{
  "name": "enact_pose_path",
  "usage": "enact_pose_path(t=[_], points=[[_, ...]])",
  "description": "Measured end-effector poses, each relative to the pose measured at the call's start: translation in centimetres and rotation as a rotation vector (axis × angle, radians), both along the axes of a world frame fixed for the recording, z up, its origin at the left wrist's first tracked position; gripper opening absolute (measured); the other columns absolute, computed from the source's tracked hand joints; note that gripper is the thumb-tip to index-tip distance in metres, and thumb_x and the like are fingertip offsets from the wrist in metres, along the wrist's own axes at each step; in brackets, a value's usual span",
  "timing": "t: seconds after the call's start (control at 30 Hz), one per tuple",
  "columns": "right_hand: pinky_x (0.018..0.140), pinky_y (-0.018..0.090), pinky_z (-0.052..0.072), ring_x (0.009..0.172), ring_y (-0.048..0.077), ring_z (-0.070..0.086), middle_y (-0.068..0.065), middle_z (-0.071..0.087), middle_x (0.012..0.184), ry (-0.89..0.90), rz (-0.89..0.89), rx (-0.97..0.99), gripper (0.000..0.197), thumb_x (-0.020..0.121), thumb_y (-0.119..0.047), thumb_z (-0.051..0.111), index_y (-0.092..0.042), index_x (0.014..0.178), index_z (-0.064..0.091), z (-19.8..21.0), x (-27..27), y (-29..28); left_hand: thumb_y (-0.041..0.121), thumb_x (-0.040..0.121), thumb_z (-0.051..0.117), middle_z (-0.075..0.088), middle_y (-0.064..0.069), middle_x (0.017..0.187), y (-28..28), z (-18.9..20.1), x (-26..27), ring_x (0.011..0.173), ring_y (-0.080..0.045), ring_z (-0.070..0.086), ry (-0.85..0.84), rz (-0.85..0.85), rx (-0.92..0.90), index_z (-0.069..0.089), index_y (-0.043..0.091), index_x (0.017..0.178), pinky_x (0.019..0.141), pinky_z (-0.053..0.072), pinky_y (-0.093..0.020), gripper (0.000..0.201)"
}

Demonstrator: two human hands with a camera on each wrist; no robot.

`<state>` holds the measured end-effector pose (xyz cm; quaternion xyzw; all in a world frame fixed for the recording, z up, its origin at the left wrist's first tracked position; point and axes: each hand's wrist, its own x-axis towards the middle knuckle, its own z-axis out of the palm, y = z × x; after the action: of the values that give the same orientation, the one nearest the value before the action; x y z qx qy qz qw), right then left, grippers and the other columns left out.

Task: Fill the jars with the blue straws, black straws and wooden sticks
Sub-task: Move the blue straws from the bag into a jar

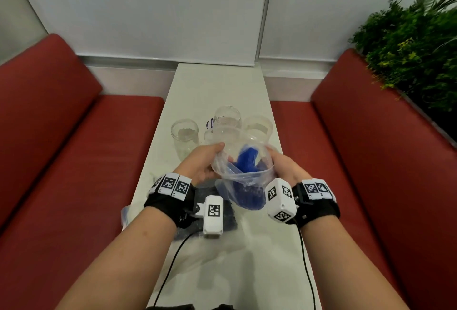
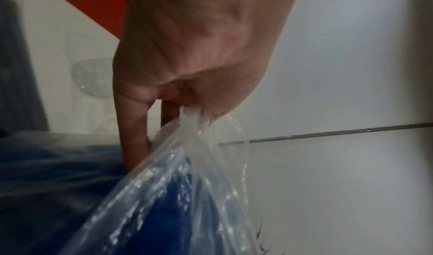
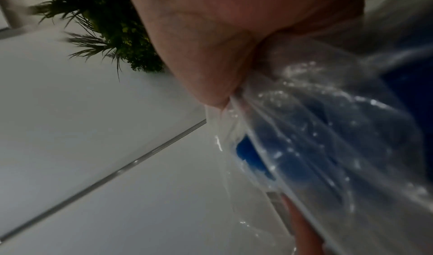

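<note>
Blue straws (image 1: pixel 246 161) inside a clear plastic bag (image 1: pixel 243 171), held above the middle of the white table (image 1: pixel 215 82), nearer the person than the jars. The left hand (image 1: pixel 202 161) pinches the bag's left rim between thumb and curled fingers; the left wrist view shows the film bunched under the thumb (image 2: pixel 211 92). The right hand (image 1: pixel 286 165) grips the right rim likewise, film gathered at the thumb in the right wrist view. The bag's mouth stands pulled apart between the two hands, the blue bundle visible through it.

Clear jars stand beyond the bag: one jar (image 1: pixel 185 134) towards the table's left edge, apart from the rest; a back jar (image 1: pixel 227 115) and a right jar (image 1: pixel 257 125) close together, partly seen through the bag.

A second bag with dark contents (image 1: pixel 227 215) lies flat on the table beneath the wrists, towards the near end. Red benches (image 1: pixel 61 136) flank both long edges.
</note>
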<state>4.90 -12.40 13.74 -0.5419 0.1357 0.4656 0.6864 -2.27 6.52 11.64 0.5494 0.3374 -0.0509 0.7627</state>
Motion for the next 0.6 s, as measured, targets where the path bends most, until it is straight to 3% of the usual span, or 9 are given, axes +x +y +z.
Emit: enact_pose_path(t=[0.1, 0.17, 0.23, 0.3, 0.33, 0.4, 0.5, 0.53, 0.6], points=[[0.069, 0.045, 0.061, 0.082, 0.034, 0.076, 0.021, 0.075, 0.098, 0.017, 0.044, -0.007, 0.046, 0.095, -0.044, 0.066, 0.0, 0.096, 0.078, -1.1, -0.1, -0.1, 0.05, 0.094, 0.054, 0.073, -0.011, 0.077, -0.6, -1.2, 0.0, 0.067, -0.026, 0.072, 0.05, -0.037, 0.072, 0.066, 0.004, 0.096, 0.061, 0.059, -0.038, 0.047], [0.079, 0.048, 0.062, 0.092, 0.035, 0.075, 0.02, 0.074, 0.107, -0.161, 0.134, -0.117, 0.048, 0.1, -0.047, 0.057, -0.002, 0.108, 0.072, -1.9, 0.1, 0.2, 0.06, 0.092, 0.049, 0.075, -0.014, 0.083, -1.0, -1.4, 0.2, 0.076, -0.03, 0.073, 0.076, -0.135, 0.189, 0.071, 0.009, 0.086, 0.073, 0.061, -0.041, 0.056], [0.088, 0.052, 0.059, 0.102, 0.036, 0.072, 0.02, 0.071, 0.118, -0.403, 0.164, -0.154, 0.036, 0.106, -0.036, 0.046, -0.011, 0.127, 0.061, -2.3, 0.0, 0.5, 0.063, 0.09, 0.047, 0.075, -0.014, 0.084, -1.2, -1.5, 0.3, 0.08, -0.031, 0.072, 0.078, -0.153, 0.279, 0.074, 0.017, 0.071, 0.072, 0.058, -0.038, 0.058], [0.082, 0.047, 0.062, 0.101, 0.033, 0.072, 0.012, 0.071, 0.119, -0.631, 0.125, -0.152, 0.027, 0.107, -0.024, 0.042, -0.028, 0.128, 0.058, -2.4, -0.2, 0.4, 0.062, 0.089, 0.047, 0.074, -0.012, 0.086, -1.2, -1.6, 0.4, 0.084, -0.03, 0.07, 0.065, -0.076, 0.339, 0.074, 0.02, 0.059, 0.076, 0.053, -0.036, 0.058], [0.078, 0.045, 0.063, 0.1, 0.03, 0.073, 0.005, 0.073, 0.114, -0.717, 0.143, -0.164, 0.028, 0.106, -0.026, 0.042, -0.034, 0.125, 0.061, -2.4, -0.3, 0.4, 0.06, 0.088, 0.049, 0.073, -0.011, 0.085, -1.1, -1.7, 0.5, 0.084, -0.03, 0.069, 0.058, -0.028, 0.362, 0.073, 0.019, 0.057, 0.079, 0.053, -0.038, 0.057], [0.076, 0.044, 0.063, 0.097, 0.025, 0.073, -0.005, 0.075, 0.108, -0.776, 0.271, -0.234, 0.032, 0.102, -0.047, 0.042, -0.037, 0.12, 0.066, -1.6, -0.5, 0.4, 0.058, 0.087, 0.051, 0.074, -0.011, 0.082, -1.1, -1.7, 0.7, 0.081, -0.031, 0.07, 0.045, 0.04, 0.395, 0.071, 0.016, 0.06, 0.083, 0.055, -0.04, 0.054], [0.079, 0.04, 0.06, 0.091, 0.019, 0.076, -0.004, 0.077, 0.105, -0.77, 0.402, -0.258, 0.064, 0.087, -0.078, 0.044, -0.03, 0.122, 0.067, -0.8, -0.5, 0.1, 0.056, 0.089, 0.051, 0.074, -0.009, 0.08, -1.2, -1.2, 0.9, 0.079, -0.03, 0.07, 0.026, 0.047, 0.409, 0.069, 0.014, 0.065, 0.084, 0.056, -0.042, 0.052], [0.078, 0.038, 0.06, 0.088, 0.017, 0.076, -0.003, 0.078, 0.101, -0.803, 0.414, -0.254, 0.067, 0.084, -0.081, 0.047, -0.027, 0.118, 0.069, -0.5, -0.5, 0.1, 0.056, 0.089, 0.051, 0.073, -0.01, 0.08, -1.2, -1.0, 1.1, 0.079, -0.03, 0.07, 0.024, 0.045, 0.411, 0.07, 0.013, 0.068, 0.084, 0.056, -0.043, 0.052], [0.072, 0.032, 0.057, 0.077, 0.011, 0.074, -0.006, 0.078, 0.086, -0.913, 0.416, -0.283, 0.055, 0.085, -0.074, 0.057, -0.023, 0.099, 0.074, -0.2, -0.2, -0.1, 0.059, 0.088, 0.051, 0.074, -0.01, 0.083, -1.3, -0.4, 1.6, 0.079, -0.03, 0.07, 0.019, 0.037, 0.423, 0.071, 0.013, 0.074, 0.085, 0.056, -0.044, 0.052]])
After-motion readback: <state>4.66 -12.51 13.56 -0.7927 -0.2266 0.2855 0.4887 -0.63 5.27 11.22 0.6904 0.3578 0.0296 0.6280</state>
